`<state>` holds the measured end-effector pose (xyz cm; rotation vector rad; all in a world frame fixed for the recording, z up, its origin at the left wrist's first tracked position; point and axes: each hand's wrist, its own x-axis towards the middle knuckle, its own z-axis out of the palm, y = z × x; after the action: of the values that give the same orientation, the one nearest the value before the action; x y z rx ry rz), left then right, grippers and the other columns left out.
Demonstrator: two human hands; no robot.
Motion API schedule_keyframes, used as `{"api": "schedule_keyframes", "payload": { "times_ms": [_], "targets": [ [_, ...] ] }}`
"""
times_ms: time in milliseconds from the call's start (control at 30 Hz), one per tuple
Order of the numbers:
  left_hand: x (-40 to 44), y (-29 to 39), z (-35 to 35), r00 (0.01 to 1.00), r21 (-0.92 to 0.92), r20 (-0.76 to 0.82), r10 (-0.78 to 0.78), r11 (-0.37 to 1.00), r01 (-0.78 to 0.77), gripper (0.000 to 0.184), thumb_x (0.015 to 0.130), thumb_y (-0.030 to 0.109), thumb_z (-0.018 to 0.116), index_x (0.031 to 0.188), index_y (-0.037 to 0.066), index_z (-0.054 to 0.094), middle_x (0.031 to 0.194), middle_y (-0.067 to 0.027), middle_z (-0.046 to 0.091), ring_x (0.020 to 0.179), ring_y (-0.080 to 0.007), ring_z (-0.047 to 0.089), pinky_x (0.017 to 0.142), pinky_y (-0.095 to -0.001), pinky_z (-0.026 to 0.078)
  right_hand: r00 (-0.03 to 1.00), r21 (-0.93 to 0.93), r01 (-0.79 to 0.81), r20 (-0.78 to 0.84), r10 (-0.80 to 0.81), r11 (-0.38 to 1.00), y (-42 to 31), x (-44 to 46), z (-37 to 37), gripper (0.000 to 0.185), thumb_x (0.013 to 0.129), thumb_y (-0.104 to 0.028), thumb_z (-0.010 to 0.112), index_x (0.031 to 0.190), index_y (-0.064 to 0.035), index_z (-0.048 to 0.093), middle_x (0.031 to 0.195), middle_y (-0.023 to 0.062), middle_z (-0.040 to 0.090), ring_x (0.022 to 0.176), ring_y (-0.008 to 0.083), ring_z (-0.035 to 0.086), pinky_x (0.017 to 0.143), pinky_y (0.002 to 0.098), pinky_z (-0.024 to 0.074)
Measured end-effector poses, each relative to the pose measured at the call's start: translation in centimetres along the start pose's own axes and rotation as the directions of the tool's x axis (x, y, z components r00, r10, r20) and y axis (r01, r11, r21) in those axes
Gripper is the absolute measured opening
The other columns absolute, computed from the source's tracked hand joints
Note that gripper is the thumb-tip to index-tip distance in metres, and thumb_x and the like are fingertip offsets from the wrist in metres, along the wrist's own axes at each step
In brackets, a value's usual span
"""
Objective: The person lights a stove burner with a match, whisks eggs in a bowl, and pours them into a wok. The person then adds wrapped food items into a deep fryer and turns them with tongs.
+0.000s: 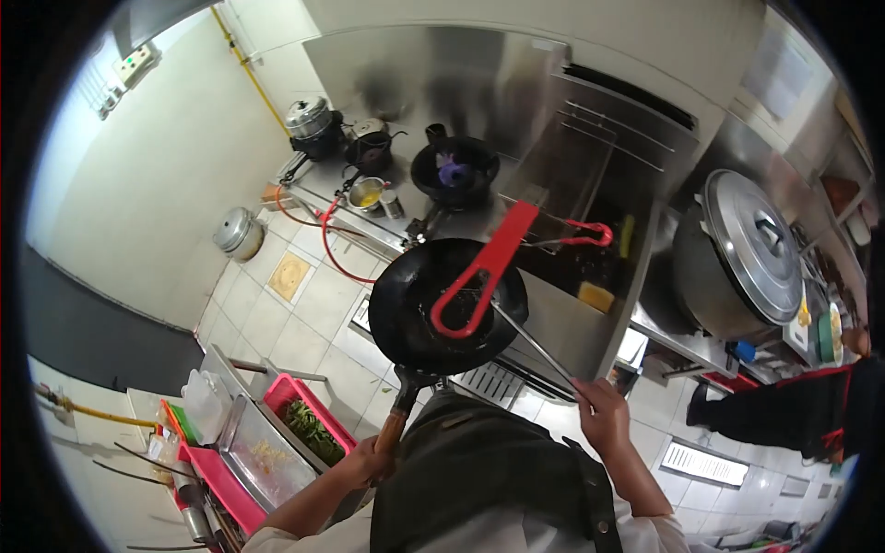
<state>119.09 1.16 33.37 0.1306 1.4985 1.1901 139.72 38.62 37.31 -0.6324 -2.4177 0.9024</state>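
My left hand is wrapped round the wooden handle of a black wok. The wok hangs in front of my apron, its dark inside facing up and wet-looking at the bottom. In my right hand is a long metal-handled utensil, slanting into the wok. Its working end is too dark and covered to name. Across the wok's right part, in the picture, reaches a red looped handle, which hides some of the inside. It joins a wire fryer basket behind.
A second wok with something purple inside sits on the counter, near a steel bowl. A yellow sponge lies by the sink. At right stand a large lidded pot and a person in dark clothes. Pink bins are at lower left.
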Motion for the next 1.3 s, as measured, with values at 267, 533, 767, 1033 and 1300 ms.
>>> {"api": "schedule_keyframes", "payload": {
  "times_ms": [267, 533, 767, 1033, 1300],
  "targets": [
    [8.1, 8.8, -9.6, 0.999, -0.097, -0.037, 0.004, 0.995, -0.008, 0.022, 0.076, 0.009, 0.063, 0.086, 0.007, 0.044, 0.057, -0.0031, 0.046, 0.043, -0.0128, 0.044, 0.043, -0.0276, 0.039, 1.0, 0.166, -0.018, 0.016, 0.016, 0.986, -3.7, 10.3, 15.6, 0.028, 0.078, -0.001, 0.058, 0.106, -0.0061, 0.06, 0.082, 0.0158, 0.058, 0.071, 0.0345, 0.057, 0.062, 0.0383, 0.0452],
    [25.1, 19.2, -29.6, 0.986, 0.113, 0.156, 0.057, 0.991, -0.075, 0.016, 0.079, 0.008, 0.061, 0.083, 0.006, 0.046, 0.056, -0.0015, 0.047, 0.045, -0.0116, 0.046, 0.043, -0.0263, 0.039, 0.972, 0.186, -0.195, -0.092, 0.214, 0.963, -9.1, 22.9, 29.5, 0.029, 0.078, 0.0, 0.055, 0.107, -0.0015, 0.057, 0.095, 0.0207, 0.058, 0.088, 0.0401, 0.056, 0.075, 0.0418, 0.0461],
    [38.5, 28.9, -39.0, 0.948, 0.226, 0.309, 0.074, 0.963, -0.148, 0.017, 0.078, 0.008, 0.061, 0.085, 0.005, 0.045, 0.058, -0.0039, 0.048, 0.045, -0.0133, 0.047, 0.044, -0.0258, 0.041, 0.864, 0.19, -0.362, -0.299, 0.406, 0.912, -14.2, 31.2, 36.5, 0.029, 0.079, 0.001, 0.054, 0.108, -0.0005, 0.057, 0.095, 0.0195, 0.059, 0.084, 0.0353, 0.059, 0.074, 0.0382, 0.0472],
    [50.1, 32.8, -41.1, 0.894, 0.096, 0.437, 0.099, 0.983, -0.156, 0.013, 0.076, 0.004, 0.059, 0.082, 0.004, 0.048, 0.058, -0.0035, 0.05, 0.046, -0.0134, 0.05, 0.044, -0.0275, 0.044, 0.762, 0.06, -0.482, -0.463, 0.452, 0.874, -15.1, 36.1, 39.9, 0.03, 0.077, 0.0, 0.059, 0.108, -0.0039, 0.06, 0.08, 0.0113, 0.057, 0.061, 0.0189, 0.049, 0.059, 0.0313, 0.0432],
    [55.9, 33.9, -40.0, 0.88, -0.01, 0.45, 0.15, 0.987, -0.163, 0.014, 0.077, 0.004, 0.063, 0.08, 0.004, 0.05, 0.06, -0.0028, 0.051, 0.048, -0.0128, 0.05, 0.046, -0.0266, 0.045, 0.76, 0.004, -0.439, -0.532, 0.373, 0.899, -9.9, 42.2, 43.5, 0.03, 0.077, 0.0, 0.06, 0.107, -0.0035, 0.059, 0.084, 0.0127, 0.058, 0.072, 0.0228, 0.057, 0.066, 0.0322, 0.0464]
  ]
}}
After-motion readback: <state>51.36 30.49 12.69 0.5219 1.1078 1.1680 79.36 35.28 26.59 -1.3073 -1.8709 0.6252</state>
